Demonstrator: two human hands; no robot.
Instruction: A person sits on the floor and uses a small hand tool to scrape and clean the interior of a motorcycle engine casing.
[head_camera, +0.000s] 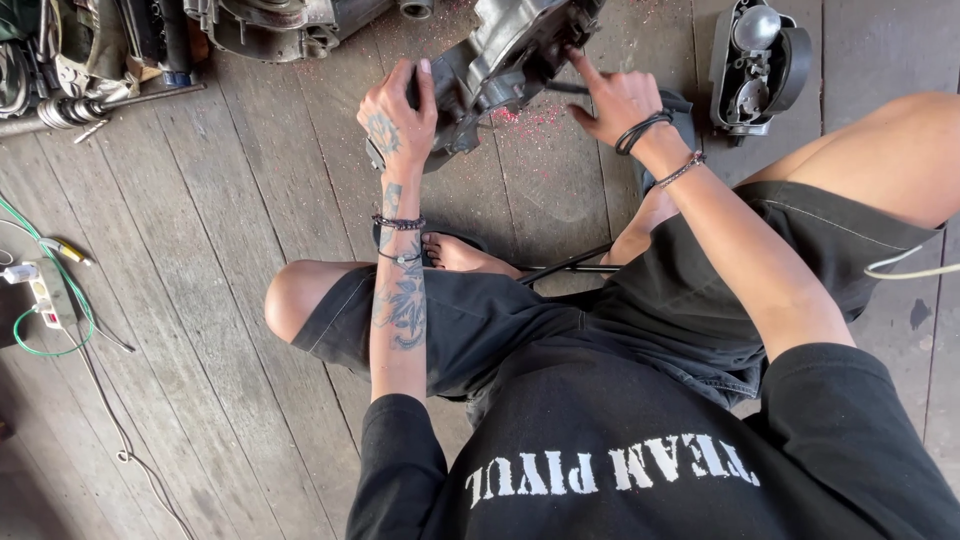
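The left hand (398, 112) gripped the metal engine part (505, 55) to steady it; the right hand (612, 98) pinched a thin tool (566, 88).

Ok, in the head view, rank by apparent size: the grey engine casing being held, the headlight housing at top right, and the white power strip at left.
1. Grey engine casing, largest, though cut off by the top edge and partly covered by the left hand and right hand.
2. Headlight housing.
3. White power strip, smallest.

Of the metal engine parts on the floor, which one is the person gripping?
The dark engine casing at top centre, between left hand and right hand; the others lie untouched.
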